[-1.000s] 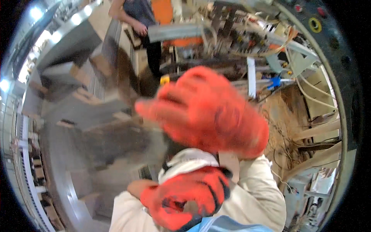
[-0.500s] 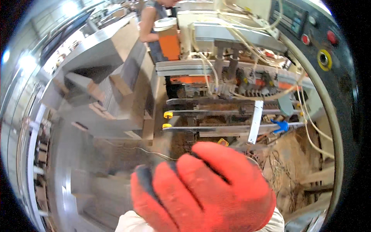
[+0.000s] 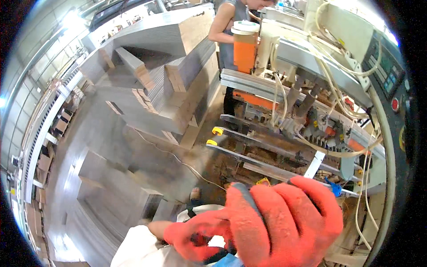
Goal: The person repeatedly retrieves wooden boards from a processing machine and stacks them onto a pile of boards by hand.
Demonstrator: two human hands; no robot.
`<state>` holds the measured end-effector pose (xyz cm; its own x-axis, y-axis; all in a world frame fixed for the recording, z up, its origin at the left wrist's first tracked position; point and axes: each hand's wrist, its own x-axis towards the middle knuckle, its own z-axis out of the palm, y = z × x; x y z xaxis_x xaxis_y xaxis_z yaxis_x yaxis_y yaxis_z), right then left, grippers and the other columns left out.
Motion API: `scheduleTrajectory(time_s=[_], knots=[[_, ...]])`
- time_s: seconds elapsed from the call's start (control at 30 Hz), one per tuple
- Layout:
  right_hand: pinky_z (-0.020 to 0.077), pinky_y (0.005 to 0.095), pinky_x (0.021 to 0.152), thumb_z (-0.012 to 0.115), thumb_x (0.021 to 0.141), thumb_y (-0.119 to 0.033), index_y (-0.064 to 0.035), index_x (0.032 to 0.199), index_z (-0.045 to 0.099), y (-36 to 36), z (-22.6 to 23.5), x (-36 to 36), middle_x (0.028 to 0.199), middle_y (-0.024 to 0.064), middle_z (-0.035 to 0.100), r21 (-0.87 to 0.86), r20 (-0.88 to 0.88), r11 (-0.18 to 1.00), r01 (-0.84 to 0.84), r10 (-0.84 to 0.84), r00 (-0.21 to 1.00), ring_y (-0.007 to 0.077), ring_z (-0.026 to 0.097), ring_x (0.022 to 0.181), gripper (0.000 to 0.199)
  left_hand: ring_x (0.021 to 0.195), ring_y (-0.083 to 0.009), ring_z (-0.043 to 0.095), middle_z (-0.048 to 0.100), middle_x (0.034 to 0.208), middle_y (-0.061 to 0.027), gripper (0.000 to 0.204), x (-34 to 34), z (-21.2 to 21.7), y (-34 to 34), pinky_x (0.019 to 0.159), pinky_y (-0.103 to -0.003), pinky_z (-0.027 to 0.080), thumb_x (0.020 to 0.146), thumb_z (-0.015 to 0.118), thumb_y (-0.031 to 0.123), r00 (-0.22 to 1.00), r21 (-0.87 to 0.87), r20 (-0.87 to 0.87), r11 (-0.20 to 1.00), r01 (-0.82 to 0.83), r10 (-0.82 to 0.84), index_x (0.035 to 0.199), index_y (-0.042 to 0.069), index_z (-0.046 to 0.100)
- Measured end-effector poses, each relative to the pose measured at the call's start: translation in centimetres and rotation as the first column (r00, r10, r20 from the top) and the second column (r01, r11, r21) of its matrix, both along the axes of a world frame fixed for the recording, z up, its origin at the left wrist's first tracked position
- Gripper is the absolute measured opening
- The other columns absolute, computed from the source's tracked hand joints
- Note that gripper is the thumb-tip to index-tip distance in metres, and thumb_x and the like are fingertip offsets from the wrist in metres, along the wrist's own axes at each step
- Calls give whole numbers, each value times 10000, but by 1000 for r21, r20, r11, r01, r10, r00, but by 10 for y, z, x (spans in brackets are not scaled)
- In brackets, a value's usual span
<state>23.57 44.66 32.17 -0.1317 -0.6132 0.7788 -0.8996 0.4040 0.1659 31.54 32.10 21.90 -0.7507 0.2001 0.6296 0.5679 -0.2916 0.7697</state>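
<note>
Close to the camera, at the lower middle right, my right hand [image 3: 284,218] wears a red glove with dark patches. Its back faces up and its fingers are bent over, hiding whatever lies under them. My left hand [image 3: 200,236], in a matching red glove, meets it from the left, with thumb and fingers curled round into a ring. What the left fingers grip is hidden behind the right hand. A pale blue piece [image 3: 229,260] shows below the two hands at the lower edge; I cannot make out what it is.
Stacked grey panels [image 3: 178,102] stand at left on a pallet. Ahead is a machine with metal rails [image 3: 262,160], pale hoses, a blue clamp knob [image 3: 334,187] and a control panel [image 3: 387,71] at right. A person [image 3: 224,26] works behind an orange container [image 3: 244,51]. A cable [image 3: 178,158] crosses the floor.
The view has swung left and tilted, so the machine sits further right. My right hand shows further right, and my left gloved hand has come into view against it.
</note>
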Motion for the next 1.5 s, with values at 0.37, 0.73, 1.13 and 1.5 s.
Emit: scheduleTrajectory(time_s=[0.37,0.73,1.13,1.5], knots=[[484,404,636,559,820,-113,-83,922,647,-62,-93,-111,775,129,651,111,602,993,-41,-34,798,330,634,710,138,847,-320,601,662,826,-67,316,-1,31,-99,1007,-558,350,857,639,426,914,-1,-78,916,-401,399,719,143,664],[501,449,717,527,897,-255,-127,978,655,-139,-278,-169,905,149,681,283,760,930,235,-367,537,374,651,821,198,750,-300,595,629,828,-117,276,-4,57,-183,738,-453,471,851,566,300,806,355,-224,816,-455,547,767,44,623],[476,442,695,554,929,-306,-78,976,650,-157,-377,-166,897,169,654,204,761,816,541,-480,436,377,614,805,252,941,-205,607,634,1034,-119,204,-59,75,-386,848,-301,476,881,575,164,479,0,-375,516,-856,794,976,-9,629],[447,498,658,529,931,-309,-93,895,642,-152,-373,-163,848,188,648,197,740,812,550,-491,460,417,605,803,247,1248,-390,479,434,1379,-276,1126,-187,-92,-703,985,-472,445,591,823,574,-555,-805,136,-235,-545,821,1400,-25,320]])
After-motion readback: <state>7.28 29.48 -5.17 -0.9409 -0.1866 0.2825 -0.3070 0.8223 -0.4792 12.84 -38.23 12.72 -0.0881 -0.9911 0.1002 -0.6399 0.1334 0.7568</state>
